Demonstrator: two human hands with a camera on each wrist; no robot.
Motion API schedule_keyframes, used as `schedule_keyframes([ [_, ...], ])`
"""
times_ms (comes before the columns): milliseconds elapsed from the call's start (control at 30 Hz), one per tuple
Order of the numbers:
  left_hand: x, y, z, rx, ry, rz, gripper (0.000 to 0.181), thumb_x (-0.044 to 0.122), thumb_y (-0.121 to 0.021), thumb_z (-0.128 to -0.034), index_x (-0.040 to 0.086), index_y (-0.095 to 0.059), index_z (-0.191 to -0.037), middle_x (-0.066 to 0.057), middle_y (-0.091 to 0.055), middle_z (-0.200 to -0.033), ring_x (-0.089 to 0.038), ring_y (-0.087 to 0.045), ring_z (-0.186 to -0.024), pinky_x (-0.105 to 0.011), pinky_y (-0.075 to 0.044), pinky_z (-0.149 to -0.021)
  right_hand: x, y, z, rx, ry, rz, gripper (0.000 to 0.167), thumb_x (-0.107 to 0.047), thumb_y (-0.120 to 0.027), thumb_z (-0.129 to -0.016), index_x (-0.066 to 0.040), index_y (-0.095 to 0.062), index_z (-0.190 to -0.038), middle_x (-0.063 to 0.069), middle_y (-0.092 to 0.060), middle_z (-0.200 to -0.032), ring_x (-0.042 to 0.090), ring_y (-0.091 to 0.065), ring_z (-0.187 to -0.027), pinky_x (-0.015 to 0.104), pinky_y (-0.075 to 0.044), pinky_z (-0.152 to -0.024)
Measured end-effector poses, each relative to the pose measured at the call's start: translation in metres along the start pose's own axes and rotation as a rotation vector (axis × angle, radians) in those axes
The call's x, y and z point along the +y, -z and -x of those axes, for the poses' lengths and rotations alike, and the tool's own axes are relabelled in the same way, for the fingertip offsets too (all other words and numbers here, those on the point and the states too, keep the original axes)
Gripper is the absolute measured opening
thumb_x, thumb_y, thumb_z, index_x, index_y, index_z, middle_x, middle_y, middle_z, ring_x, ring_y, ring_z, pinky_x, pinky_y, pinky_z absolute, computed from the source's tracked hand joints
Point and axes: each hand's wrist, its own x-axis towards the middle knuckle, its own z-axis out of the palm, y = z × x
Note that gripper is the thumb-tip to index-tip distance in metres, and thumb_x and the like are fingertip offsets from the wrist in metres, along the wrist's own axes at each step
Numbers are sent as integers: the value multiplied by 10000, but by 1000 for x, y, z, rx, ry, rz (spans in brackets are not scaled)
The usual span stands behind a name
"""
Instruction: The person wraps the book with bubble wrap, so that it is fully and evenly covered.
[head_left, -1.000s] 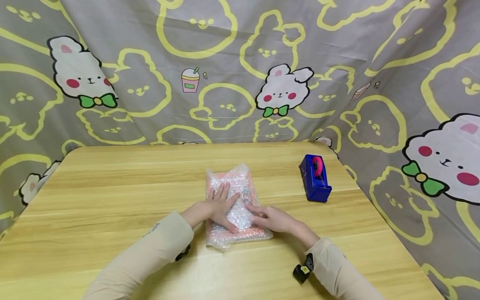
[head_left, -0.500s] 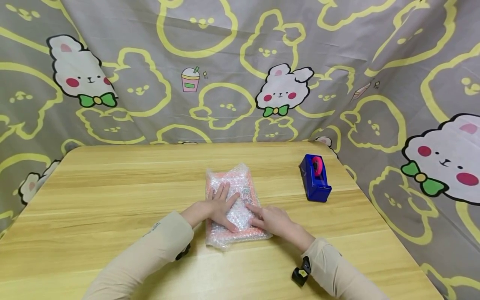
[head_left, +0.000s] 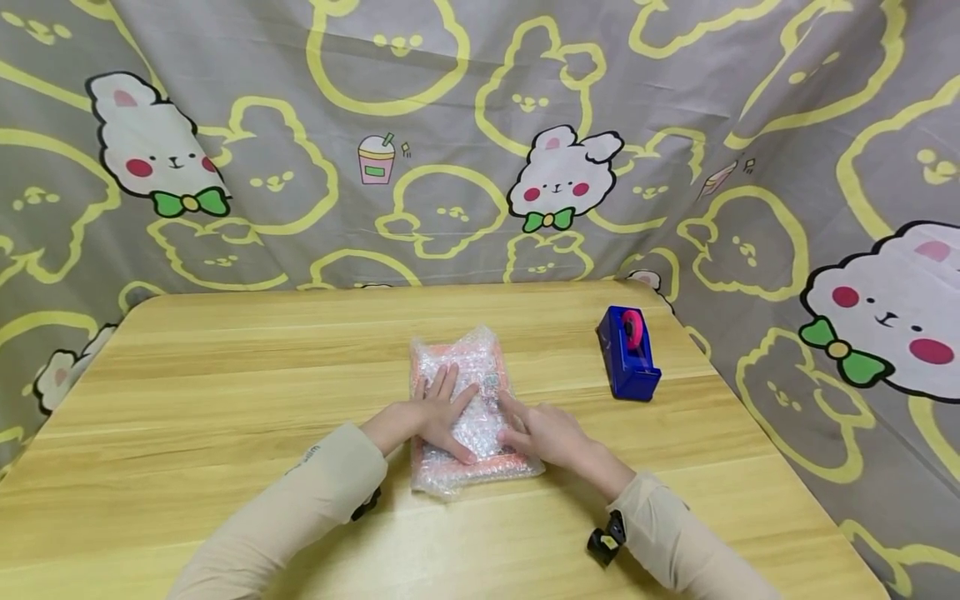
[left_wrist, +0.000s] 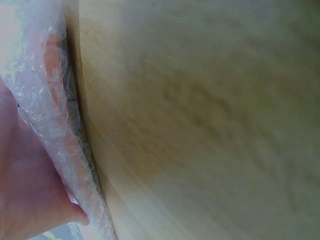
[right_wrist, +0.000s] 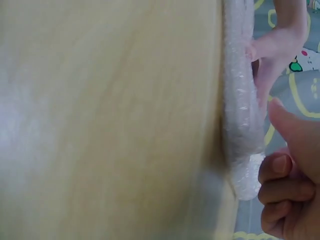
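A flat package [head_left: 472, 417] in clear bubble wrap lies near the middle of the wooden table, orange edges showing through; what is inside cannot be made out. My left hand [head_left: 442, 417] rests on its top with fingers and thumb spread. At the package's right side is my right hand [head_left: 551, 433], its index finger and thumb stretched apart toward the wrap. Seen from the right wrist, the right hand's other fingers [right_wrist: 280, 195] are curled and show nothing between them. The left wrist view catches the bubble-wrapped edge [left_wrist: 65, 115] beside part of the left hand [left_wrist: 30, 180].
A blue tape dispenser [head_left: 628, 354] with a pink core stands at the right of the wooden table [head_left: 262, 358]. Behind and to the right hangs a grey curtain [head_left: 450, 208] with cartoon figures. A small black wrist camera [head_left: 606, 540] sits under the right sleeve.
My right index finger has shifted slightly up along the package's right side, away from the thumb. The left hand and the package stay in place.
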Motion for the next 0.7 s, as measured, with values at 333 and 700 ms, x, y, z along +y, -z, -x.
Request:
schedule_keyframes([
  [333,1,0,2,-16,2,14,1146,675,-630,-670,173,10,-1476,-218,227,-1463,-359,198,-1343,-553,92,-1067,-3,-8,-4,-72,35,74,538,-456,-505,-892,-181,-458,-1352,-70,-339,-437,60,-326,-396,215,-351,-408],
  [700,1,0,1,-14,11,-6,1136,685,-617,-675,178,6,-1477,-214,215,-1471,-357,195,-1346,-556,91,-1067,-6,-7,-5,-103,10,78,617,-456,-506,-895,-63,-419,-1363,-49,-378,-462,73,-337,-414,221,-341,-390],
])
